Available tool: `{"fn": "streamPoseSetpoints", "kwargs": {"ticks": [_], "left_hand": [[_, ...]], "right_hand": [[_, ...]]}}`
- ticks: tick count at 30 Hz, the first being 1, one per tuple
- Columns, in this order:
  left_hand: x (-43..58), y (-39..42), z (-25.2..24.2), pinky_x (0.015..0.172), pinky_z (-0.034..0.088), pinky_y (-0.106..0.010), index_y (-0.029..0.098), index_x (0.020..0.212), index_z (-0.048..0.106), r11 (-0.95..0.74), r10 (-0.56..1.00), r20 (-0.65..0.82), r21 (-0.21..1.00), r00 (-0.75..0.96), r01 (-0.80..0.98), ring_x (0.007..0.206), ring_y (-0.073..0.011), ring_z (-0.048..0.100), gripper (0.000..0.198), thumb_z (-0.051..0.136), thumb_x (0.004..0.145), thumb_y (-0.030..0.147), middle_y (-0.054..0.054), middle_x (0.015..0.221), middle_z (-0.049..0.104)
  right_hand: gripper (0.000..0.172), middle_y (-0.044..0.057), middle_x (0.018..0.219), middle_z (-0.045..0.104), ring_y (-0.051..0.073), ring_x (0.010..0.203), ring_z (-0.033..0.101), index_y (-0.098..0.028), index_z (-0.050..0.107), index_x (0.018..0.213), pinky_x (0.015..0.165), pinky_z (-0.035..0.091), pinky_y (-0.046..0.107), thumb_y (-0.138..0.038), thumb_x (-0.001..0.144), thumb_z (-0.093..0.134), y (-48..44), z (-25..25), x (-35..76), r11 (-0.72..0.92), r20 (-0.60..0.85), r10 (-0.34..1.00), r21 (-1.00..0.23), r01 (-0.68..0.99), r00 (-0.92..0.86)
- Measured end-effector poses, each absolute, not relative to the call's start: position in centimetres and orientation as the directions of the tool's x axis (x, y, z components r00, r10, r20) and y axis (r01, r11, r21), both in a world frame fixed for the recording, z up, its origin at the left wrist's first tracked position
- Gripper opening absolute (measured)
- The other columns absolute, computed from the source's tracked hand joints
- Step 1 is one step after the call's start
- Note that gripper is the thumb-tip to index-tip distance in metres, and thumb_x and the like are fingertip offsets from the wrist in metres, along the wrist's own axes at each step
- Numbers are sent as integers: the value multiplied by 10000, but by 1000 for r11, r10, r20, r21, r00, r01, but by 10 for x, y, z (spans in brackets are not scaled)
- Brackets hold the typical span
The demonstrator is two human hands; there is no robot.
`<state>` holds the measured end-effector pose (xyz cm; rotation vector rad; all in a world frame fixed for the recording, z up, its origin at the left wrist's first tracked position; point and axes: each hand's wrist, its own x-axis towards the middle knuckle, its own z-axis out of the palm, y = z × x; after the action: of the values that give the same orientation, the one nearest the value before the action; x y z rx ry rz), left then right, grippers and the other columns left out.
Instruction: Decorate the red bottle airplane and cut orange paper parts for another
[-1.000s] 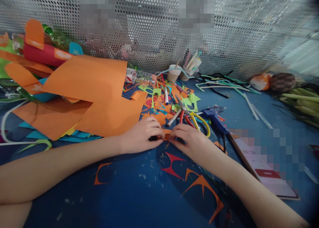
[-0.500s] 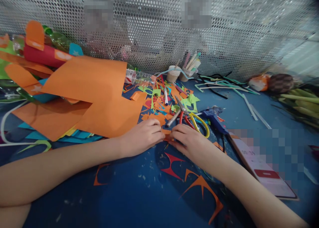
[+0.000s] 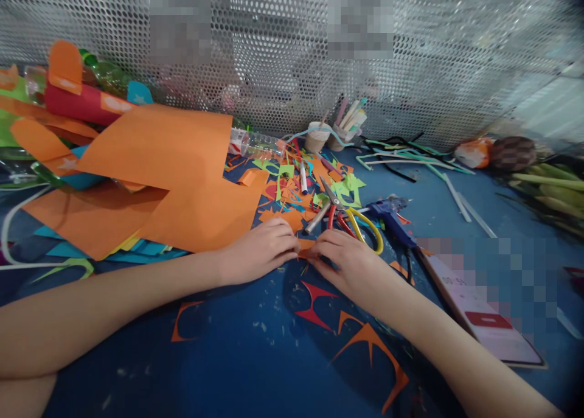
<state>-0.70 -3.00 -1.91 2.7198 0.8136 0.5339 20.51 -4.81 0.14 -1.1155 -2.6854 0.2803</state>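
Note:
Between my hands lies a small piece of orange paper (image 3: 306,246), gripped at both ends and held low over the blue table. My left hand (image 3: 269,247) has its fingers closed on the paper's left end. The fingers of my right hand (image 3: 340,254) pinch its right end. Just beyond my hands rest scissors (image 3: 365,220) with red and yellow handles, and a blue glue gun (image 3: 392,220). Large orange paper sheets (image 3: 201,205) lie beside my left hand. Most of the small piece is hidden by my fingers.
Paper scraps (image 3: 292,190) and a marker (image 3: 303,177) spread behind my hands. Cups (image 3: 317,137) stand by the perforated metal screen (image 3: 274,59). A phone (image 3: 483,314) lies at right, glue sticks and strips beyond it. Red and orange offcuts (image 3: 316,305) lie nearer me.
Almost nothing differs. My right hand has shifted very slightly, and both hands keep hold of the orange paper.

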Motion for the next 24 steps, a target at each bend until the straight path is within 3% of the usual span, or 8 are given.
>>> {"fn": "streamPoseSetpoints", "kwargs": {"ticks": [7,19,24], "left_hand": [[-4,-36,-14,858,423,-379,123,896,603,-839,544,269,209,795,503,952,-231,496,291,356,969,259,-107,903,597],[-5,-35,-16,902,411,-380,163,780,579,-678,725,259,432,638,595,998,-224,441,152,544,876,276,-52,883,512],[-8,-32,-17,905,405,-383,182,916,601,-697,705,294,452,645,557,999,-218,437,118,563,874,286,-53,937,526]], "right_hand": [[165,59,802,606,207,799,584,-187,641,773,728,513,357,-121,868,524,-48,2,202,722,161,691,-198,663,-705],[115,35,805,615,187,805,601,-186,602,742,748,504,334,-127,837,576,-51,4,198,507,122,857,-377,775,-501],[121,37,819,606,183,823,590,-181,590,750,766,492,329,-112,842,553,-51,1,198,518,129,850,-386,763,-511]]}}
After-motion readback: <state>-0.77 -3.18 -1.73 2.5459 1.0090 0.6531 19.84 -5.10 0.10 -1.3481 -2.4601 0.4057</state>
